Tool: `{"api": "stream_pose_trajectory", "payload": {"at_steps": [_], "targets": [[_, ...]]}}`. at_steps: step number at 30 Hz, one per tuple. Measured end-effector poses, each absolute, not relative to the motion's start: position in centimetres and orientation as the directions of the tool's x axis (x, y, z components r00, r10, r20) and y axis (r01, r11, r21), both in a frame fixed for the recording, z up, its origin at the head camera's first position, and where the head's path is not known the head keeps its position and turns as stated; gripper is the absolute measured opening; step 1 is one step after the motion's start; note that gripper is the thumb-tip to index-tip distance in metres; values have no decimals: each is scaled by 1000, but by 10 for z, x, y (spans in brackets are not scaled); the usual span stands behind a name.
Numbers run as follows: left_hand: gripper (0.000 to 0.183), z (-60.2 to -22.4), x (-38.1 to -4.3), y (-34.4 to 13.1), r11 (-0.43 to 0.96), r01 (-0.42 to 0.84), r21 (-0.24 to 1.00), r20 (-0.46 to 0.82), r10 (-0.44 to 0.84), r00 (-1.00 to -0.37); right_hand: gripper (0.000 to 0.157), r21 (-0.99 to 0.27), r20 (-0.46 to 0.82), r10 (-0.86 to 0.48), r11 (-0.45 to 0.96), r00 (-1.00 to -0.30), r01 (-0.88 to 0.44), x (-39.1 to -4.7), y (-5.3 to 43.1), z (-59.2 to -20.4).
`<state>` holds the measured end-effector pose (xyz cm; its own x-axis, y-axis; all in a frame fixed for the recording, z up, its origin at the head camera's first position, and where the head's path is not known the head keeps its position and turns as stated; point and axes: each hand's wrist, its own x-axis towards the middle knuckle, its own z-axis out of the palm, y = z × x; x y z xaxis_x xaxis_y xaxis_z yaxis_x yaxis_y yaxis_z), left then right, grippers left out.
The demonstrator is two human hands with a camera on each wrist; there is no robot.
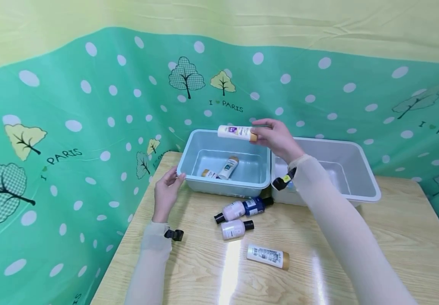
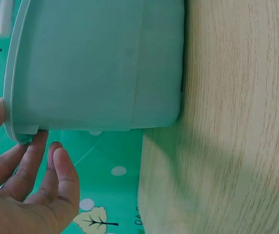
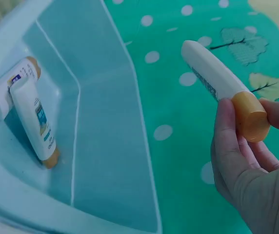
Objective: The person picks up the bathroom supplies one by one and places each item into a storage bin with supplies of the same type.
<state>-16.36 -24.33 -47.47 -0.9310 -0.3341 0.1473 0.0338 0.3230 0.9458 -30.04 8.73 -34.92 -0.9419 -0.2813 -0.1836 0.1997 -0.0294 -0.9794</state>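
My right hand (image 1: 276, 137) pinches the gold cap of a white squeeze tube (image 1: 235, 132) and holds it up over the back of the blue bin (image 1: 225, 189). In the right wrist view the tube (image 3: 212, 70) points away from the hand, its cap between thumb and fingers. My left hand (image 1: 166, 192) grips the bin's left front corner, thumb on the rim and fingertips beneath it, as the left wrist view shows. Inside the bin lie two white tubes with gold caps, one (image 3: 34, 117) leaning across the other (image 3: 13, 85).
Right beside the blue bin stands a grey bin (image 1: 341, 169). In front lie a dark blue bottle (image 1: 254, 206), two pale bottles (image 1: 233, 211) with black caps, and another white tube (image 1: 267, 256) with a gold cap. A green printed cloth (image 1: 128, 106) hangs behind the wooden table (image 1: 196, 262).
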Motion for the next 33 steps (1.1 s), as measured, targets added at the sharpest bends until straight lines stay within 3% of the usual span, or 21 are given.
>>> {"api": "stream_pose_trajectory", "payload": {"at_steps": [12,22,33], "targets": [[47,-479,-165,-246,311,36,950,148,-345,-927,40,-954,-296,-248,22,-923,300,-342,53,-390],[50,-478,-166,-243,311,48,949,155,-330,-931,32,-925,-347,-258,252,-902,284,-350,47,-412],[50,-478,-166,-246,326,52,944,168,-340,-925,27,-897,-399,-278,317,-874,309,-345,40,-414]]}}
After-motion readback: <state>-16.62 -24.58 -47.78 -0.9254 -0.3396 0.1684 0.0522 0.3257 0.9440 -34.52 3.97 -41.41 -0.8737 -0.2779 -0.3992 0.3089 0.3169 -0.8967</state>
